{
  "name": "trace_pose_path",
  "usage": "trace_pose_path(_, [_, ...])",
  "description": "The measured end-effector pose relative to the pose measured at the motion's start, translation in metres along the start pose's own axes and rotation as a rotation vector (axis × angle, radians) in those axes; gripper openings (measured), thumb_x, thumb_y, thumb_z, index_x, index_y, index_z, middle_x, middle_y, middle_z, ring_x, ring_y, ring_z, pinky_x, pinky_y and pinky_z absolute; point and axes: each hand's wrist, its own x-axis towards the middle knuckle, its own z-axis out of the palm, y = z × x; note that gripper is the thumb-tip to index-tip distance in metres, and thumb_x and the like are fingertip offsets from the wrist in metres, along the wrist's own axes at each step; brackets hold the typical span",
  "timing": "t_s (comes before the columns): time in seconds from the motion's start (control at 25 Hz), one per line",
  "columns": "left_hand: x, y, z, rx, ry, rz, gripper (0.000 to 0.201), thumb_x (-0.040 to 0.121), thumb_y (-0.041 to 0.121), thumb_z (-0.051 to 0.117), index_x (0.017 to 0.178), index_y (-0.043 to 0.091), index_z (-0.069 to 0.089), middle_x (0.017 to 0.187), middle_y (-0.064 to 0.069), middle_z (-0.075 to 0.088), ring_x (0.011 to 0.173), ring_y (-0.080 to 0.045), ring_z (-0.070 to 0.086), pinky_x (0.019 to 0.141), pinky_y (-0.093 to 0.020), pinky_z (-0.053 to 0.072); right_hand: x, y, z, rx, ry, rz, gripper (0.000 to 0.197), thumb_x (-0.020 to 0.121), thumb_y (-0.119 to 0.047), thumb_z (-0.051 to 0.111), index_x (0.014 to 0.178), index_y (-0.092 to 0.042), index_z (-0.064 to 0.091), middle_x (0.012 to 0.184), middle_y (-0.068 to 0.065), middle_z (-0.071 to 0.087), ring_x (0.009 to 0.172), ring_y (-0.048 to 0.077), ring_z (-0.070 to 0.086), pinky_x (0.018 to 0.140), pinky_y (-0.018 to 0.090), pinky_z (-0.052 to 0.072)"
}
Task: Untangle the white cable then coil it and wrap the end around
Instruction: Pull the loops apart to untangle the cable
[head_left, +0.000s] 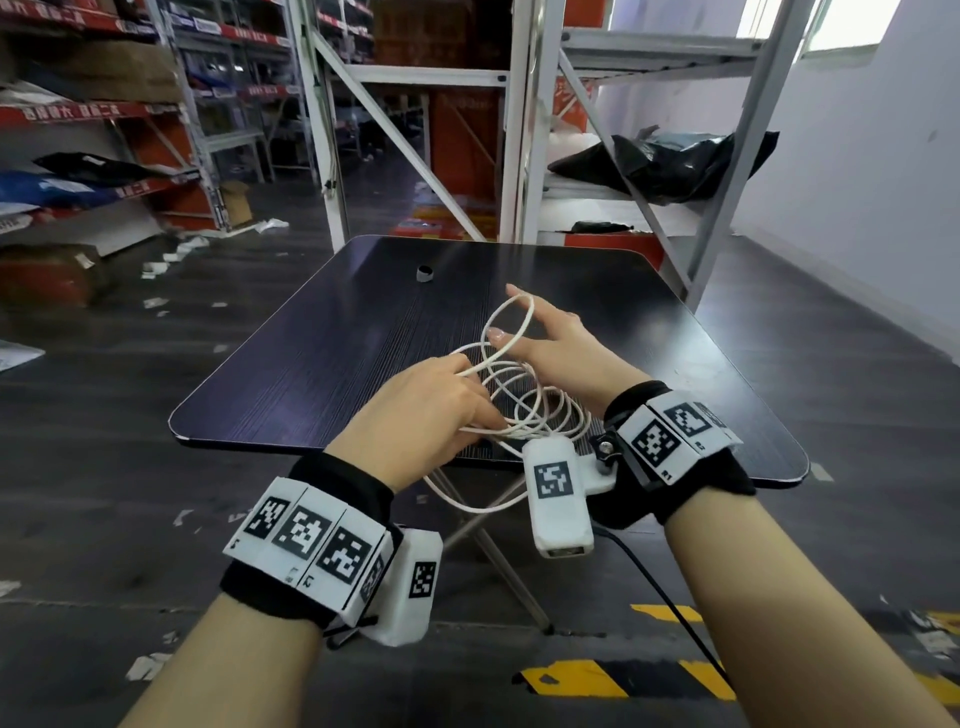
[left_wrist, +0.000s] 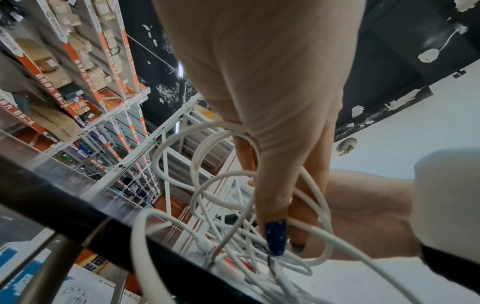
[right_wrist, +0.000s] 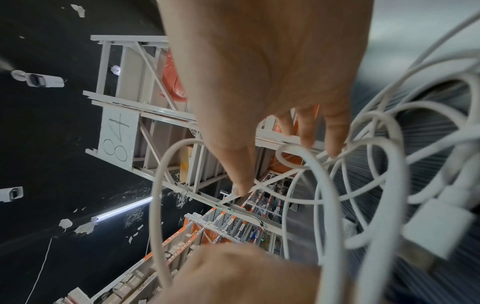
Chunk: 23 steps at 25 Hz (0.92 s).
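The white cable (head_left: 519, 427) is a tangle of loops held between both hands above the near edge of the dark table (head_left: 363, 338). One loop hangs below the table edge. My left hand (head_left: 467, 400) grips the bunched strands with curled fingers; the left wrist view shows strands of the cable (left_wrist: 241, 259) running between the fingers of that hand (left_wrist: 272, 144). My right hand (head_left: 524, 325) is spread, with one loop hooked round its thumb. In the right wrist view the right hand (right_wrist: 259, 72) has a straight thumb and fingers beside the cable (right_wrist: 333, 226). A white USB plug (right_wrist: 436, 224) hangs at the right.
A small black ring-shaped band (head_left: 425, 273) lies at the back of the table. White metal racks (head_left: 514, 156) stand just behind the table, and stocked shelves (head_left: 104, 114) line the left. Yellow-black floor marking (head_left: 623, 680) lies below my right arm.
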Motion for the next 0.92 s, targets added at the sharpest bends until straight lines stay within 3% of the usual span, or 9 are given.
trace_pose_path(0.16, [-0.007,-0.007,-0.003,-0.039,-0.023,-0.172,0.01,0.083,0.031,0.065,0.08,0.029,0.074,0.075,0.011,0.069,0.074,-0.019,0.056,0.063,-0.035,0.049,0.005,-0.008,-0.006,0.028,-0.013,-0.111,0.021,0.093,-0.019,0.056,0.112,-0.018,0.064,0.099,-0.001,0.064,0.08,-0.002,0.056,0.067,0.007,0.043])
trace_pose_path(0.28, [-0.008,-0.019,-0.005,-0.088,-0.045,-0.292,0.008,0.083,0.028,0.068,0.083,0.026,0.076,0.081,0.006,0.072,0.08,-0.021,0.058,0.069,-0.038,0.049,0.016,-0.004,-0.015,0.05,0.104,-0.165,0.002,0.092,-0.018,0.058,0.09,-0.019,0.059,0.089,-0.002,0.065,0.076,0.001,0.058,0.067,0.015,0.042])
trace_pose_path(0.36, [-0.008,-0.026,-0.004,-0.088,-0.023,-0.308,0.006,0.081,0.024,0.07,0.083,0.024,0.076,0.081,0.006,0.073,0.08,-0.02,0.059,0.068,-0.033,0.047,0.018,0.0,-0.017,0.097,0.177,-0.189,0.011,0.093,-0.02,0.057,0.083,-0.023,0.053,0.089,0.003,0.067,0.079,0.012,0.062,0.07,0.029,0.05])
trace_pose_path(0.48, [-0.01,-0.034,-0.003,-0.066,0.02,-0.373,0.005,0.081,0.02,0.07,0.08,0.022,0.075,0.077,0.005,0.07,0.077,-0.02,0.059,0.065,-0.033,0.046,0.017,0.003,-0.019,0.066,0.32,-0.302,0.015,0.092,-0.022,0.058,0.08,-0.031,0.053,0.073,-0.009,0.057,0.066,0.008,0.055,0.072,0.044,0.057])
trace_pose_path(0.56, [-0.011,-0.036,-0.002,-0.059,0.069,-0.367,0.011,0.078,0.012,0.071,0.08,0.022,0.074,0.075,0.005,0.071,0.076,-0.022,0.061,0.066,-0.036,0.048,0.015,0.002,-0.021,0.024,0.387,-0.365,0.012,0.09,-0.021,0.061,0.084,-0.032,0.06,0.076,-0.006,0.059,0.064,0.006,0.053,0.07,0.039,0.058])
trace_pose_path(0.68, [-0.009,-0.034,-0.001,-0.029,0.109,-0.332,0.016,0.077,0.008,0.069,0.082,0.022,0.074,0.075,0.003,0.071,0.076,-0.026,0.062,0.069,-0.045,0.051,0.01,0.003,-0.03,-0.064,0.466,-0.295,0.021,0.092,-0.026,0.058,0.093,-0.011,0.072,0.098,0.013,0.065,0.07,0.014,0.066,0.068,0.025,0.057])
trace_pose_path(0.76, [-0.012,-0.034,-0.004,0.014,0.138,-0.337,0.014,0.076,0.009,0.068,0.083,0.021,0.073,0.077,0.002,0.07,0.081,-0.027,0.061,0.073,-0.048,0.051,0.005,0.006,-0.033,-0.144,0.473,-0.181,0.043,0.093,-0.04,0.053,0.082,-0.003,0.072,0.085,0.017,0.069,0.065,0.021,0.067,0.064,0.032,0.057])
trace_pose_path(0.84, [-0.02,-0.033,-0.009,0.045,0.226,-0.369,0.012,0.073,0.01,0.068,0.079,0.019,0.073,0.078,0.001,0.07,0.089,-0.024,0.062,0.084,-0.053,0.047,-0.003,0.007,-0.033,-0.083,0.436,-0.097,0.05,0.094,-0.046,0.047,0.073,-0.007,0.07,0.068,0.011,0.068,0.048,0.015,0.059,0.049,0.027,0.051])
trace_pose_path(0.92, [-0.024,-0.03,-0.016,0.066,0.303,-0.466,0.014,0.07,0.006,0.072,0.077,0.019,0.073,0.08,0.0,0.07,0.101,-0.023,0.061,0.095,-0.058,0.039,-0.006,0.008,-0.029,0.057,0.396,-0.091,0.049,0.094,-0.046,0.048,0.067,-0.008,0.065,0.066,0.012,0.068,0.047,0.014,0.059,0.049,0.024,0.051])
